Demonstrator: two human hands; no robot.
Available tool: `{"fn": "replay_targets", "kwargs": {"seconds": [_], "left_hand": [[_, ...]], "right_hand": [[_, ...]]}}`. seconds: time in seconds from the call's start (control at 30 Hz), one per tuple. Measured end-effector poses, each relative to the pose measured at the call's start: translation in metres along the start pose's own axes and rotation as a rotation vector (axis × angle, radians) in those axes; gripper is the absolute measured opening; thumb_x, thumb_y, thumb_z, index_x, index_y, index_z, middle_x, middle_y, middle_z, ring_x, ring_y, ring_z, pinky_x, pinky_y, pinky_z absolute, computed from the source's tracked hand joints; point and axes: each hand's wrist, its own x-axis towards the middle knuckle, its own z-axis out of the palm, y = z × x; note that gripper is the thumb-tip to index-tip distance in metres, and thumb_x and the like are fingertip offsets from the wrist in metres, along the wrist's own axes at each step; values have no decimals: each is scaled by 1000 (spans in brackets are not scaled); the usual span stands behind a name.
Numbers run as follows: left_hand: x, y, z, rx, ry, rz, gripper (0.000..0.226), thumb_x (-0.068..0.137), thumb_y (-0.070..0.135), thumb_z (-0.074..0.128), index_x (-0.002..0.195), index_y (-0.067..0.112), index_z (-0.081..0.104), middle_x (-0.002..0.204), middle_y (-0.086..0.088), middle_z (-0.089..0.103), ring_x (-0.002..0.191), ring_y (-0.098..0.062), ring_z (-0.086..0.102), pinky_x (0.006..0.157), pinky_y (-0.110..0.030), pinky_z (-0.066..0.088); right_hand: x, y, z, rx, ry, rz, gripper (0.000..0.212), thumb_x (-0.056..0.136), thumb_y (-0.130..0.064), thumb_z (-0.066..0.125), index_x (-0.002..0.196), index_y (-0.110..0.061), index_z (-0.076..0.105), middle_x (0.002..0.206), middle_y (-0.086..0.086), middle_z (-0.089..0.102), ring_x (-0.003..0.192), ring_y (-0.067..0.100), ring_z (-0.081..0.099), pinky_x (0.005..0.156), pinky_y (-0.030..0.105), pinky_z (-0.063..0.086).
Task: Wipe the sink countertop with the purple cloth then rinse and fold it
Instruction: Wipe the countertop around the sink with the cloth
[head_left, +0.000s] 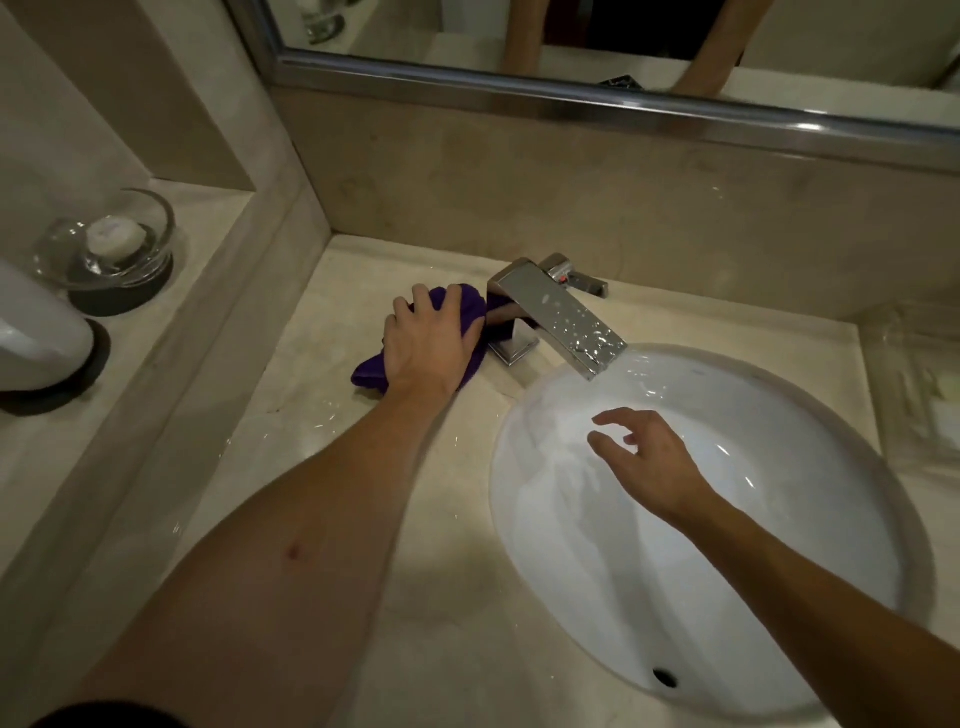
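Note:
My left hand presses the bunched purple cloth flat on the beige stone countertop, just left of the chrome faucet base. Part of the cloth sticks out below my palm and part beyond my fingers. My right hand hovers over the white oval sink basin, fingers spread and loosely curled, holding nothing. Small water streaks glint on the counter below the cloth.
A raised ledge at the left carries a glass dish with a white soap and a white container. A clear tray sits on the right of the counter. A chrome-framed mirror runs above the backsplash.

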Motion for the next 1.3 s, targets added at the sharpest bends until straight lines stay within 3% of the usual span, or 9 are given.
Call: {"fn": "replay_targets", "kwargs": {"seconds": [0.37, 0.53, 0.63, 0.7, 0.77, 0.83, 0.93, 1.03, 1.3], "left_hand": [[-126, 55, -5, 59, -61, -128, 56, 102, 59, 31, 142, 22, 41, 120, -14, 52, 99, -32, 52, 76, -39, 43], [-164, 95, -6, 114, -161, 81, 52, 103, 57, 36, 139, 21, 42, 126, -13, 51, 104, -30, 51, 79, -39, 41], [-170, 113, -19, -82, -145, -56, 54, 101, 59, 39, 139, 21, 44, 128, -14, 52, 109, -31, 53, 85, -39, 48], [-170, 127, -27, -377, -152, -203, 53, 98, 61, 44, 135, 23, 48, 127, -12, 53, 113, -33, 54, 90, -43, 50], [-165, 145, -34, -751, -189, -358, 50, 95, 62, 49, 126, 24, 53, 123, -7, 58, 112, -32, 58, 92, -45, 50], [-162, 167, -45, -1063, -242, -456, 45, 93, 62, 52, 118, 24, 55, 114, -3, 63, 103, -27, 63, 93, -44, 53], [-163, 209, -60, -1326, -340, -481, 42, 93, 57, 58, 118, 24, 57, 107, -1, 67, 92, -21, 67, 86, -41, 59], [-160, 246, -68, -1425, -401, -474, 36, 95, 51, 58, 120, 25, 57, 110, 0, 67, 92, -18, 67, 85, -40, 59], [-116, 269, -72, -1289, -575, -246, 56, 95, 69, 31, 110, 28, 67, 113, 2, 70, 106, -22, 65, 98, -42, 51]], "right_hand": [[-55, 27, -9, 43, -50, -82, 32, 98, -40, 60, 128, -31, 63, 137, -2, 51, 124, 19, 53, 103, 38, 45], [-83, 42, -26, 34, -41, -83, 36, 99, -41, 58, 133, -28, 61, 145, -1, 51, 125, 22, 55, 98, 34, 46], [-89, 45, -40, 135, -47, -46, 37, 97, -48, 57, 126, -27, 64, 128, -4, 55, 118, 20, 58, 92, 32, 45], [-90, 43, -48, 340, -33, 7, 40, 94, -56, 55, 115, -24, 65, 120, -5, 58, 112, 20, 59, 92, 35, 47], [-92, 35, -56, 590, -36, 133, 49, 96, -59, 54, 122, -18, 61, 124, -1, 57, 114, 24, 58, 94, 42, 49], [-92, 31, -62, 783, -83, 223, 58, 91, -69, 55, 129, -25, 56, 129, 0, 59, 117, 26, 59, 97, 47, 51], [-90, 33, -72, 1052, -142, 241, 60, 84, -72, 63, 127, -30, 64, 126, 3, 70, 114, 29, 68, 99, 54, 55], [-87, 32, -88, 1234, -131, 275, 58, 89, -63, 65, 123, -17, 69, 123, 10, 73, 112, 29, 71, 104, 47, 53], [-48, 60, -130, 1152, -18, 294, 57, 86, -57, 73, 123, -13, 71, 114, 17, 76, 102, 33, 75, 88, 47, 61]]}}
